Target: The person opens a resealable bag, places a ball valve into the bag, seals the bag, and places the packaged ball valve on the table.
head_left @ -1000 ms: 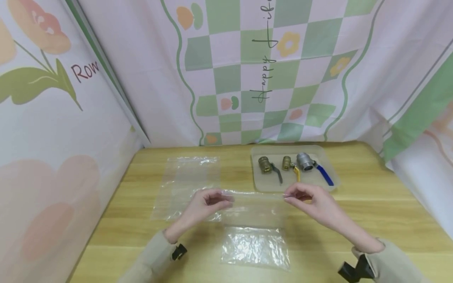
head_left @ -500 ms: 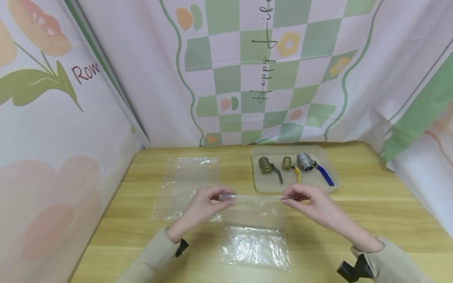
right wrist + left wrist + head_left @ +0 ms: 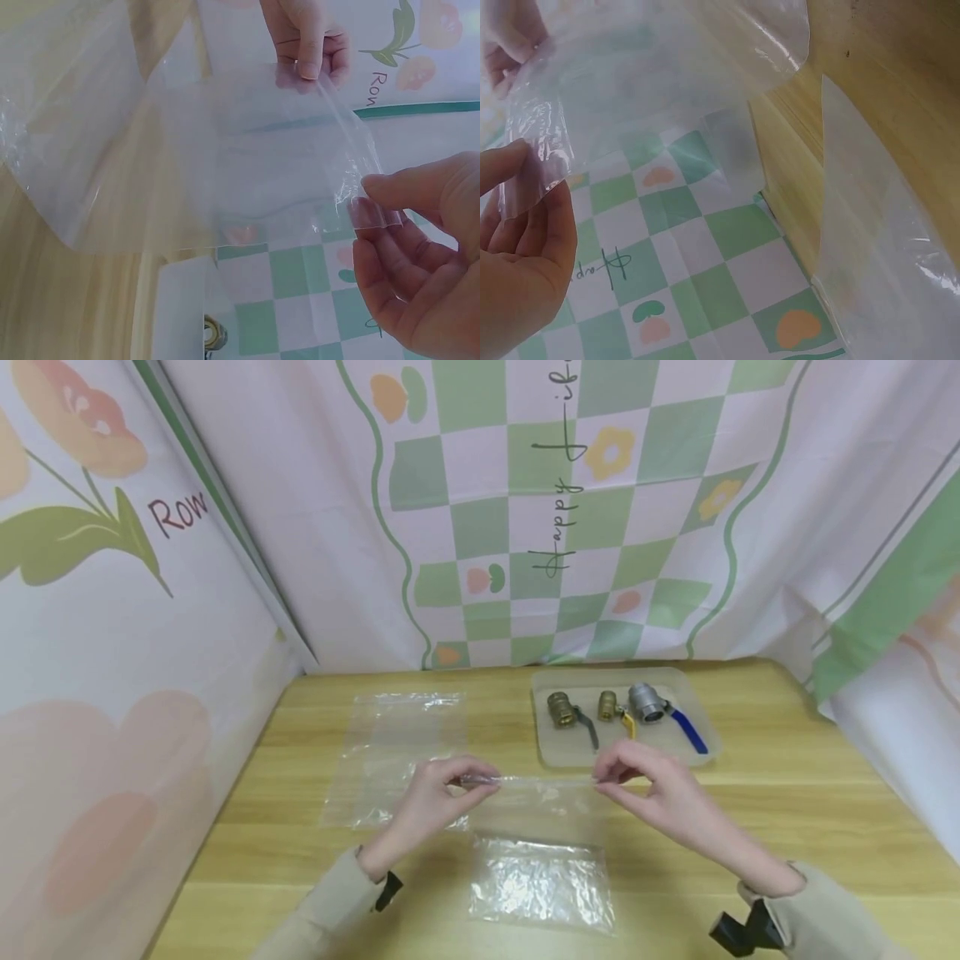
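Observation:
A clear zip-lock bag (image 3: 546, 806) hangs stretched between both hands, its zip edge uppermost in the head view. My left hand (image 3: 444, 792) pinches its upper left corner between thumb and fingers. At the upper right corner my right hand (image 3: 663, 783) pinches the same edge. The right wrist view shows the thumb (image 3: 405, 191) over the film and fingers beneath it. In the left wrist view the bag (image 3: 615, 97) spreads out flat and see-through. Below it in the head view, a shiny clear bag (image 3: 540, 889) lies on the wooden table (image 3: 675, 893).
Another clear zip-lock bag (image 3: 401, 727) lies flat at the left, partly behind my left hand. At the back right stands a shallow translucent tray (image 3: 551, 756) holding a brass valve with a grey lever (image 3: 561, 710), one with a yellow lever (image 3: 607, 706), and a silver blue-handled valve (image 3: 645, 703).
Both hands keep their pinch on the bag. The left hand has shifted slightly right and the right hand slightly left, so they are a little closer together.

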Tool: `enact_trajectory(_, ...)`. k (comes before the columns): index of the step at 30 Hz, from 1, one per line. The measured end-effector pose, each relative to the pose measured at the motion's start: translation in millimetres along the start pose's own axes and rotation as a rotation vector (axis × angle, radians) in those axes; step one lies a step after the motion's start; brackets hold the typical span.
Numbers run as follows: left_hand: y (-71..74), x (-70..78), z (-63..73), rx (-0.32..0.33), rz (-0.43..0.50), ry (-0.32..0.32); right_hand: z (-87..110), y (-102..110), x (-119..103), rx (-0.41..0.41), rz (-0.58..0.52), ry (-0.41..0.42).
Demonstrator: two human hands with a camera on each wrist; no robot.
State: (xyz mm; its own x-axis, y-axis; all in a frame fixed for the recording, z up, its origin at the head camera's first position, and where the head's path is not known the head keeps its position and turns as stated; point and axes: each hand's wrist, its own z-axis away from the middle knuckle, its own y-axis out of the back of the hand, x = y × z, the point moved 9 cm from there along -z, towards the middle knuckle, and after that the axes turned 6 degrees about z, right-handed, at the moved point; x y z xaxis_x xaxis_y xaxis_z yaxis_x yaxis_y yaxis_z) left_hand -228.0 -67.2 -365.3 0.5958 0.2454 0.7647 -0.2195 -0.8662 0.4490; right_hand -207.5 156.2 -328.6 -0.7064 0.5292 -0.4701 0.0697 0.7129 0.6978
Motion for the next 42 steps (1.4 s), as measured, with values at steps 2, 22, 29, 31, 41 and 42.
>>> enact_trajectory(2,-0.5,0.7,0.5,-0.001,-0.006,-0.010,-0.2,1,-3,0.017,0.021,0.027)
enact_trajectory(22,-4.9,3.4,0.4,-0.007,-0.017,-0.048,-3.1,0,-16,0.056,0.208,0.150)
enact_trajectory(29,-5.6,5.2,-0.5,-0.011,-0.025,-0.057,-3.4,-2,-18,0.056,0.230,0.181)
enact_trajectory(31,-5.4,5.4,-0.9,-0.012,-0.020,-0.055,-3.6,-2,-18,0.055,0.233,0.184)
enact_trajectory(41,-6.1,5.9,-0.6,-0.020,-0.017,-0.059,-3.7,-3,-20,0.045,0.241,0.206)
enact_trajectory(42,-6.2,6.1,-0.4,-0.021,-0.017,-0.059,-3.8,-3,-20,0.052,0.247,0.217)
